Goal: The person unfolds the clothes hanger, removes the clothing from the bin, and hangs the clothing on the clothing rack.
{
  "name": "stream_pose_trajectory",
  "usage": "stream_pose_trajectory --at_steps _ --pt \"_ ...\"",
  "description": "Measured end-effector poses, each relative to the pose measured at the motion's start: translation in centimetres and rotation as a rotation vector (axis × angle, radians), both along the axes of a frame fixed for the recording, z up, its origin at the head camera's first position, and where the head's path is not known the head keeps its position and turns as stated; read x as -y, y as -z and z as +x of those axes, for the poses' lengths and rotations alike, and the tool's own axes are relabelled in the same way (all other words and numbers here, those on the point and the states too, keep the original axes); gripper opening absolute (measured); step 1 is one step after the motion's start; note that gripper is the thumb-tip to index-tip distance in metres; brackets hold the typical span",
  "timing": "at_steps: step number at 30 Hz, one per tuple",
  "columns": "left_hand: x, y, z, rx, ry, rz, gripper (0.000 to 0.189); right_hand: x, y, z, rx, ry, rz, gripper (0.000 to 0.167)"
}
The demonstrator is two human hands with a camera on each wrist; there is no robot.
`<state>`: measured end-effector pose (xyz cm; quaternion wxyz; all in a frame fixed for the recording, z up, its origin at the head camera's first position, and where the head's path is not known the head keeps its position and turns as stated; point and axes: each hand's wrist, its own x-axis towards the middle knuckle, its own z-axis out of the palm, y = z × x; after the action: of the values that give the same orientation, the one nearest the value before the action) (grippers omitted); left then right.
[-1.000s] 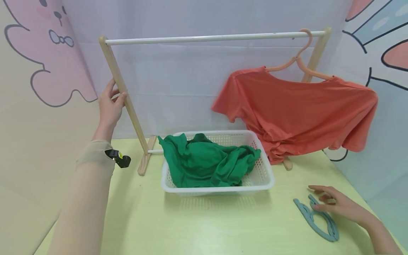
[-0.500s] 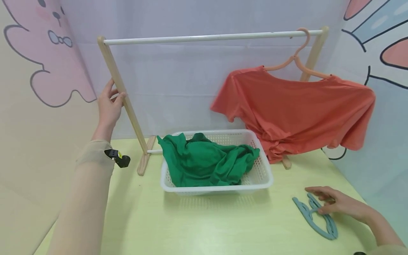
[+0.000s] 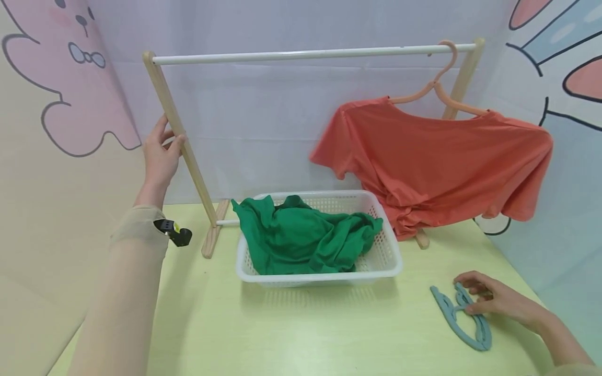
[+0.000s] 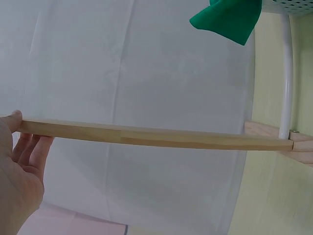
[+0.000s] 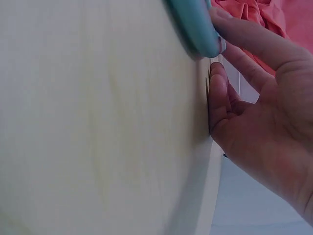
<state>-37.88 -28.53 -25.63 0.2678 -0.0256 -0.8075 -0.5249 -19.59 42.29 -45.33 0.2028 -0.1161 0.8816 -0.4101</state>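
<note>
One left grip (image 3: 161, 152) holds a post (image 3: 195, 175), the right grip (image 3: 503, 298) pinches a hanger (image 3: 452, 317) whose two sides only the head view shows.

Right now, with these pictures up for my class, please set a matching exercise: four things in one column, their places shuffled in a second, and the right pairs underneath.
Things
1. Crumpled green cloth
2. Orange-red short-sleeved T-shirt
3. Blue-grey plastic hanger
4. Left hand

Places
A. At the fingers of the right hand
B. On the rack's slim wooden left post
C. In the white plastic openwork basket
D. On the orange hanger hooked over the white rail

Pairs: 1-C, 2-D, 3-A, 4-B
</note>
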Motion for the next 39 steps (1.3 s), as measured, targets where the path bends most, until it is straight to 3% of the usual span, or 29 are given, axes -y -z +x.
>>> stream_pose_trajectory --at_steps 5,13,21,29,39 --pt "0.0 0.1 -0.2 -0.002 0.006 0.002 0.059 0.1 0.2 0.1 -0.008 0.038 -0.034 0.049" --pt "0.3 0.2 -0.2 0.001 0.007 0.000 0.058 -0.5 0.3 0.2 0.068 -0.055 -0.222 0.037" --pt "0.4 -0.1 0.0 0.009 0.009 -0.004 0.059 -0.6 0.0 -0.1 0.130 -0.020 -0.156 0.048" --pt "0.5 -0.2 0.4 0.018 0.017 0.010 0.059 -0.9 0.1 -0.1 0.173 -0.078 -0.265 0.054" --pt "0.6 -0.4 0.4 0.011 0.003 0.001 0.059 -0.5 0.0 -0.2 0.184 0.010 -0.195 0.055"
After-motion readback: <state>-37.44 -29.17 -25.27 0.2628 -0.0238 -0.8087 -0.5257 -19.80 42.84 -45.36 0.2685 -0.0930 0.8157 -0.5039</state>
